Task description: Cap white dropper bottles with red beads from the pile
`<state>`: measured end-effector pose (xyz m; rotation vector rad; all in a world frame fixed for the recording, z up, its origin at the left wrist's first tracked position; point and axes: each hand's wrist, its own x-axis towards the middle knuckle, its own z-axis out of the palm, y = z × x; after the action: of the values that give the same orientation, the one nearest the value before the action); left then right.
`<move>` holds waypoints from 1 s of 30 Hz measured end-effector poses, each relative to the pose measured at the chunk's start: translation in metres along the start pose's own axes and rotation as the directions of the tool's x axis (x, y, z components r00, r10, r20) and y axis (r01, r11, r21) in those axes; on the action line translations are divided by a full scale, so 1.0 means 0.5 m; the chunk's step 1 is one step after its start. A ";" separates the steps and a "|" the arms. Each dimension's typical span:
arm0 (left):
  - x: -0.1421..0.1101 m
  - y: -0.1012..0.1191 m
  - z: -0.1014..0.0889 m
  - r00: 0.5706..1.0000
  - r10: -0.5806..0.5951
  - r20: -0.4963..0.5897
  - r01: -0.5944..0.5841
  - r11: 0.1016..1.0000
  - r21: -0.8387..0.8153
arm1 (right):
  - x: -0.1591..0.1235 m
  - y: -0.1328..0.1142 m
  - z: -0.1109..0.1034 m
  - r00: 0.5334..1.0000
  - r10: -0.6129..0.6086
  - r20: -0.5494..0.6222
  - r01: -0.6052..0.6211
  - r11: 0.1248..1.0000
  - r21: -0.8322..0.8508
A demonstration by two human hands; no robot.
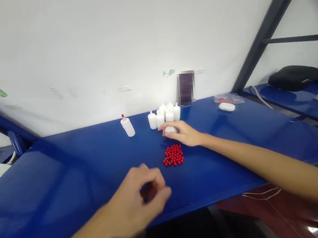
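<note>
My right hand (185, 132) is closed round a small white squeeze bottle (170, 129), mostly covered by the fingers. It is beside a cluster of upright white bottles with narrow nozzles (160, 120). In front of that hand lies a pile of small red caps (173, 155). My left hand (144, 197), slightly blurred, is over the near table edge, fingers curled and thumb close to the index fingertip. Whether it pinches anything I cannot make out. Further left on the table is a white bottle with a red-tipped nozzle (128, 126).
The blue table (102, 162) meets a white wall. A dark pixelated rectangle (186, 88) leans there behind the bottles. To the right are a clear plastic bag with red bits (229, 99) and a white oval case (227, 107). A dark metal post (261, 37) rises at the right.
</note>
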<state>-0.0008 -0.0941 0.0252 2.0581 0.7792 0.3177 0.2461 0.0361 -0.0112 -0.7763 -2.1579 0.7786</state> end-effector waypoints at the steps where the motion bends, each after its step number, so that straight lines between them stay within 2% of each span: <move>1: 0.023 -0.011 -0.022 0.970 0.037 -0.239 0.015 0.977 0.212 | 0.000 0.000 0.000 1.000 0.001 -0.005 -0.001 1.000 -0.022; 2: 0.044 -0.024 -0.040 0.951 0.117 -0.285 0.006 0.918 0.396 | 0.000 0.001 -0.001 1.000 0.001 -0.010 -0.002 0.999 -0.053; 3: 0.063 -0.037 -0.054 0.955 0.167 -0.246 -0.017 0.856 0.516 | 0.000 0.001 -0.002 1.000 -0.001 -0.016 0.000 0.996 -0.092; 5: 0.096 -0.060 -0.071 0.971 0.175 -0.165 -0.029 0.766 0.643 | -0.001 0.002 -0.004 1.000 -0.014 -0.023 0.010 0.982 -0.188; 9: 0.137 -0.073 -0.073 0.992 0.126 0.008 -0.086 0.630 0.772 | -0.001 0.005 -0.008 0.999 -0.031 -0.010 0.026 0.942 -0.334; 14: 0.154 -0.055 -0.058 0.991 0.119 0.066 -0.117 0.501 0.858 | 0.001 0.005 -0.010 0.997 -0.051 0.055 0.069 0.912 -0.405; 20: 0.153 -0.065 -0.044 0.990 0.136 0.028 -0.089 0.470 0.878 | 0.000 0.003 -0.009 0.999 -0.023 0.045 0.041 0.898 -0.438; 30: 0.147 -0.086 -0.046 0.977 0.214 0.017 -0.137 0.559 0.818 | -0.001 0.000 -0.008 0.998 -0.012 0.061 0.039 0.893 -0.449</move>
<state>0.0270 -0.0149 -0.0014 3.0506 0.8631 0.1519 0.2493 0.0370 -0.0090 -0.9615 -2.4312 0.2819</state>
